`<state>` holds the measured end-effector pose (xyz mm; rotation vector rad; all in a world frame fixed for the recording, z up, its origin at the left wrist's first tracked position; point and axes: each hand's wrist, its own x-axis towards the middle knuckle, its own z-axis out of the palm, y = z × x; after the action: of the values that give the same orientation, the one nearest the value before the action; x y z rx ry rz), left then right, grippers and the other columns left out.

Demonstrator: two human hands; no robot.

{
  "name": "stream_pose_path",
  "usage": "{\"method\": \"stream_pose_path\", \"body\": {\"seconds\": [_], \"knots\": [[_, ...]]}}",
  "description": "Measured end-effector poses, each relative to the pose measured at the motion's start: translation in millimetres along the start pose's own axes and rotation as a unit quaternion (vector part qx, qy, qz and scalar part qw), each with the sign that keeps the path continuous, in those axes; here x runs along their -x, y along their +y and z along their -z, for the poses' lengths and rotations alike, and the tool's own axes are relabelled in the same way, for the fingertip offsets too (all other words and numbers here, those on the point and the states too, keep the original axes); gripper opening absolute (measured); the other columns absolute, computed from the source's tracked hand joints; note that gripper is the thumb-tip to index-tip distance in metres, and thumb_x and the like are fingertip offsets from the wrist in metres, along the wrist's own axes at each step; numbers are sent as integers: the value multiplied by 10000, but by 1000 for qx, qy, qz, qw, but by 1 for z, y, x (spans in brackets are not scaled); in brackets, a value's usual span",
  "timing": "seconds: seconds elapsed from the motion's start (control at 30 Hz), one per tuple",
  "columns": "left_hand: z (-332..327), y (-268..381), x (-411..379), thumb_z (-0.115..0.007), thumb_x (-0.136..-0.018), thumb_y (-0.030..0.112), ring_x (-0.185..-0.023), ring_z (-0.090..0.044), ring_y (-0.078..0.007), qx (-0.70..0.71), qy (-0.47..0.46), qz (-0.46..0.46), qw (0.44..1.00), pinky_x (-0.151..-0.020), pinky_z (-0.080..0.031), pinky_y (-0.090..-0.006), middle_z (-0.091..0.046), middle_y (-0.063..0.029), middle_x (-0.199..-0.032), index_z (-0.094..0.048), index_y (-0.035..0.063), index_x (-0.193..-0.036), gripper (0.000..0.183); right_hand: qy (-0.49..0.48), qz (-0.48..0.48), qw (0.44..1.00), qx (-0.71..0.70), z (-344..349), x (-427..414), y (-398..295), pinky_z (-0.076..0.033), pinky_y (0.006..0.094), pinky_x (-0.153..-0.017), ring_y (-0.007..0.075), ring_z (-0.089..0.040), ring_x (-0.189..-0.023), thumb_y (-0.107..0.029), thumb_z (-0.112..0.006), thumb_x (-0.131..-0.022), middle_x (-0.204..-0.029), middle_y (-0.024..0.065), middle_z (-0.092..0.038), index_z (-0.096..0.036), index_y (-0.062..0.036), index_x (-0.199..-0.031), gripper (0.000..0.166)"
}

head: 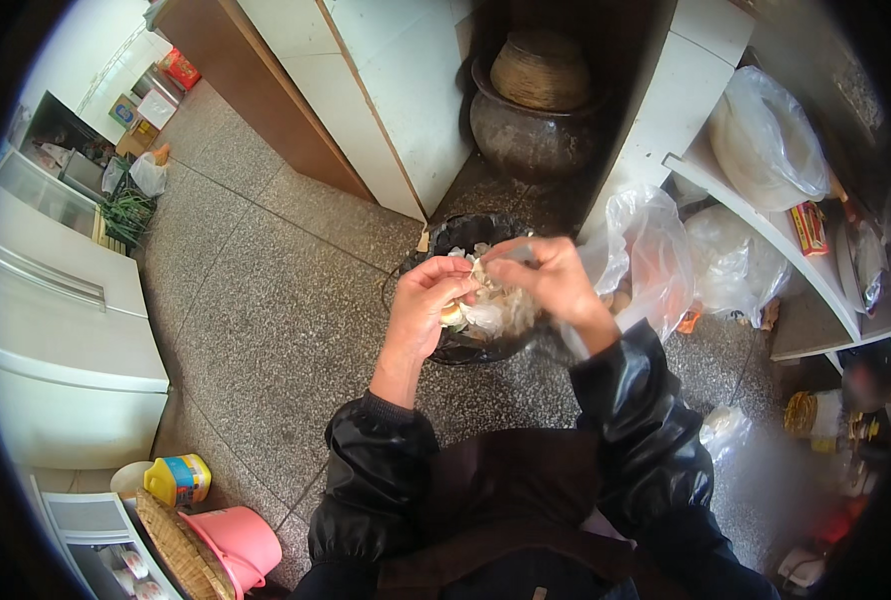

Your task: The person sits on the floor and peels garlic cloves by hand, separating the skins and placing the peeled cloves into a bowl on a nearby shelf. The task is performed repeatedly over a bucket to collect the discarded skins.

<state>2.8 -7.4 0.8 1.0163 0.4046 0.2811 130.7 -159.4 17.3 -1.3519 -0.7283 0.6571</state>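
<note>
Both hands are over a bin lined with a black plastic bag (483, 351), which stands on the speckled floor. Pale, papery scraps (502, 311) fill much of it. My left hand (427, 300) pinches a small pale piece, perhaps garlic, between thumb and fingers. My right hand (550, 277) is slightly blurred, its fingertips close to the left ones at the same piece; whether it grips anything cannot be made out. Dark, shiny sleeves cover both forearms.
Clear plastic bags (648, 255) lie right of the bin, beside white shelving (783, 217). Behind it, a large glazed jar (528, 135) stands in a niche. At lower left are a pink bucket (247, 540), a woven tray (175, 551) and a yellow jug (179, 480). A white refrigerator (70, 330) stands left.
</note>
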Motion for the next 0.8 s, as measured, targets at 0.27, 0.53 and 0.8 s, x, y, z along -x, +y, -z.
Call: {"method": "stream_pose_path", "body": {"seconds": [0.27,0.53,0.8], "knots": [[9,-6,-4,-548,-893,85,-663,-606,-162,114,-24,56,992,-611,-482,-274,-649,-79,-836,-645,-6,-977,157,25,12,999,32,1,-2,-3,-513,227,-719,45,-615,-778,-93,-713,-888,-856,16,-727,-748,-1,-995,145],[-6,-10,0,-690,-909,99,-672,-571,-122,1,42,-13,999,-595,-441,-240,-610,-32,-767,-676,-50,-1057,211,-16,8,1000,-7,-6,-1,4,-512,220,-710,38,-610,-779,-80,-701,-893,-862,6,-722,-744,1,-1021,157],[1,-9,-2,-677,-909,79,-664,-573,-121,28,13,-7,1000,-573,-428,-245,-622,-46,-770,-676,-48,-1025,172,-24,-2,1000,-18,2,-3,-3,-510,218,-716,44,-616,-783,-90,-721,-881,-859,6,-720,-749,2,-1009,160]]}}
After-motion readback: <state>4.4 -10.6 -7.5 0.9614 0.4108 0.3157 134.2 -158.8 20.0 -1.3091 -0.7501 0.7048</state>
